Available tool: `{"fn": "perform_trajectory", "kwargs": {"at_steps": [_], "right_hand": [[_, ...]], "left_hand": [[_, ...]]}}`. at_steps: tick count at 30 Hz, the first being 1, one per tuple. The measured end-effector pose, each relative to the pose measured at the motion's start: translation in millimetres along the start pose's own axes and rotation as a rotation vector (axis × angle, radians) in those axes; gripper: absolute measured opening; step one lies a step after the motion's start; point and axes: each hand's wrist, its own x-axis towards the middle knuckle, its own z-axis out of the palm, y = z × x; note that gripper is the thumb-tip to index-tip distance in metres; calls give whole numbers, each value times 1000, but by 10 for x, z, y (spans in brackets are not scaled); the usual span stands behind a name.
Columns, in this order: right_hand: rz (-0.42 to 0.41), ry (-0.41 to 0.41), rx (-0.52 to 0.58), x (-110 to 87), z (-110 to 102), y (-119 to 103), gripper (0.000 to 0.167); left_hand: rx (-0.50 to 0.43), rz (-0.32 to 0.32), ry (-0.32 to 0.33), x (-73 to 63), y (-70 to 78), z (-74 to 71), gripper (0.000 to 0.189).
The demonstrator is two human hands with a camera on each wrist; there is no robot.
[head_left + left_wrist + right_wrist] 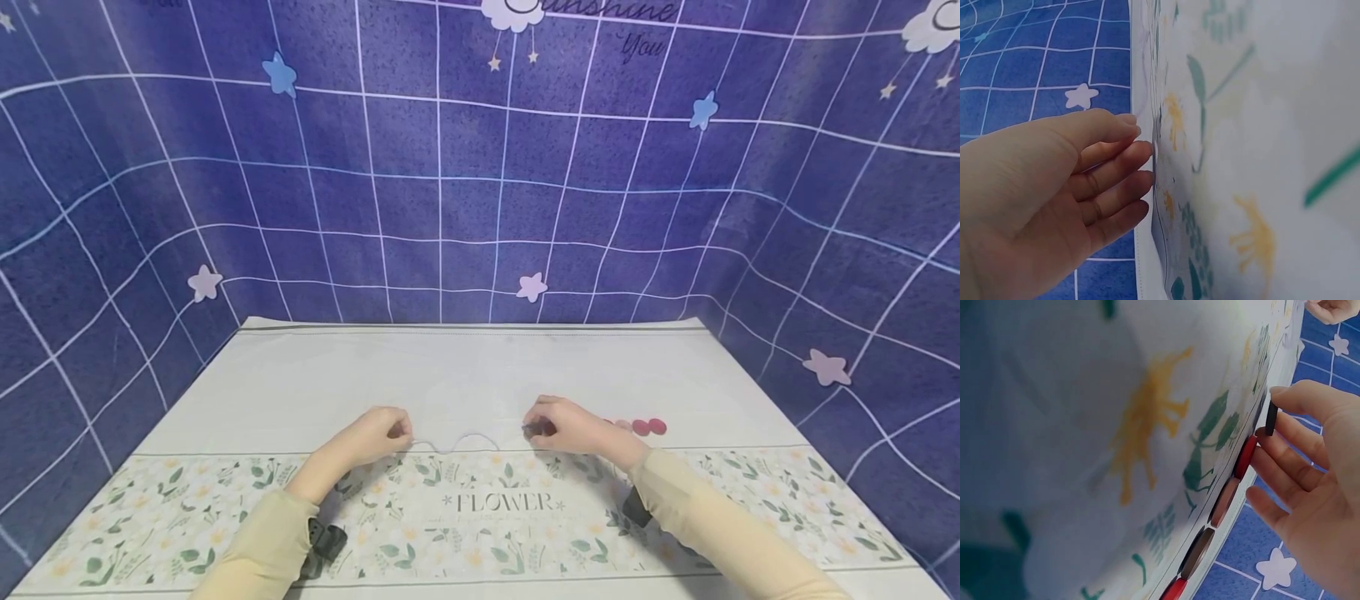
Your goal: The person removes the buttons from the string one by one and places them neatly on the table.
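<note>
A thin pale string (446,451) lies in a wavy line between the hands. At its left end my left hand (386,434) pinches it between thumb and forefinger; in the left wrist view the left hand (1063,187) has its other fingers bent. To the right, my right hand (566,427) holds a small flat dark disc (1272,418) on edge between thumb and fingertips. Just beside those fingers in the right wrist view stand a red disc (1245,457), a pinkish-brown disc (1224,501) and a brown disc (1197,552) in a row.
Further red discs (657,427) lie right of the right hand, partly hidden by its wrist. A white cloth with a floral band (480,542) covers the table. Blue gridded curtains (450,200) hang behind and at both sides.
</note>
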Motion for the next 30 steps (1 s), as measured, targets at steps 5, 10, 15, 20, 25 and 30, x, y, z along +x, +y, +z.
{"fn": "perform_trajectory", "kwargs": {"at_steps": [5, 10, 15, 20, 25, 30], "right_hand": [[-17, -8, 1, -5, 6, 1, 27], [-22, -9, -7, -15, 9, 3, 26], [-21, -8, -6, -17, 4, -7, 27], [-20, -10, -6, -14, 0, -7, 28], [-13, -10, 4, -9, 2, 0, 29], [-17, -7, 11, -38, -10, 22, 35]], "left_hand": [[18, -7, 0, -18, 12, -9, 11], [39, -5, -1, -34, 34, -25, 11], [57, -18, -9, -34, 27, -29, 9], [71, -32, -18, -42, 27, -33, 9], [65, -4, -31, -44, 21, -61, 9], [68, -2, -49, -59, 49, -87, 8]]}}
